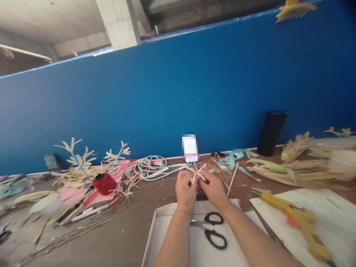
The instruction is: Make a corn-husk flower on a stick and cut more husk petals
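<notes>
Both my hands meet just beyond the far edge of a shallow white tray (151,241). Between them is a small flower (198,173) of pale, narrow strips, perhaps dried husk, spreading outward like petals. My left hand (185,189) pinches its near side with closed fingers. My right hand (213,187) grips it from the other side, fingertips pressed together. The fingers cover the flower's centre. Under my wrists, scissors with black handles (215,239) lie in the tray, their blades partly behind my left forearm.
At right, a yellow glue gun (300,222) rests on printed paper (345,230), near dried husks (294,170). A black box-like object (272,132) leans on the blue partition (167,92). To the left are red thread (104,183), finished flowers (74,155), a white cup (47,204) and wires (69,233).
</notes>
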The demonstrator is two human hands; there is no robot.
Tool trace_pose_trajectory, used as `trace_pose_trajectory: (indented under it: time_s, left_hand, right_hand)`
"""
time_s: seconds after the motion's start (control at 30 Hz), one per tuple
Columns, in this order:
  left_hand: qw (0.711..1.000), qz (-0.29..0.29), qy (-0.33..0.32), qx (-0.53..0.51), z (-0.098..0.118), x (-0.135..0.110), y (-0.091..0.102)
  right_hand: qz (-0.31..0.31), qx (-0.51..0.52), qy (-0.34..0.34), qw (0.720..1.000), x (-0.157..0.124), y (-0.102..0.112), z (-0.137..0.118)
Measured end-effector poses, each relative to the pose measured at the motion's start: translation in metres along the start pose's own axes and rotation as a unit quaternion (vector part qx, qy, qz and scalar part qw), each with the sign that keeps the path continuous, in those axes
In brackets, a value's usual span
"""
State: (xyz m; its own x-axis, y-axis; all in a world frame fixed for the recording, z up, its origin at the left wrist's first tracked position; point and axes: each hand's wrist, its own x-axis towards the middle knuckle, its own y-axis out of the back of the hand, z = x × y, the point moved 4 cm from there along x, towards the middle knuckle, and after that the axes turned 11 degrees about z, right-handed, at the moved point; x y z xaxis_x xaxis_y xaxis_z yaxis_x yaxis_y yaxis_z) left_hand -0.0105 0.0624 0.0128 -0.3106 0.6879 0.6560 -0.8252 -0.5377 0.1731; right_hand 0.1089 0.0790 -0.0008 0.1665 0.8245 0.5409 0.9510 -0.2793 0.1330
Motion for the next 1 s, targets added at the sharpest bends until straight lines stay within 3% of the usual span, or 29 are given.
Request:
trace_pose_trajectory:
  time_s: [0.4,0.67,1.0]
  left_hand:
    - [0.998,0.015,0.040,-0.040,-0.0060,0.0014,-0.0017]
    - [0.997,-0.003,0.069,-0.036,-0.0039,0.0031,-0.0008]
    - [0.994,0.011,0.085,-0.066,-0.0063,0.0038,-0.0023]
  right_hand:
    - [-0.017,-0.026,-0.020,0.999,-0.0008,-0.0019,0.0002]
    - [-0.007,-0.044,-0.092,0.995,0.0007,-0.0004,0.0050]
    - [-0.036,-0.066,-0.079,0.994,-0.0022,-0.0023,0.0043]
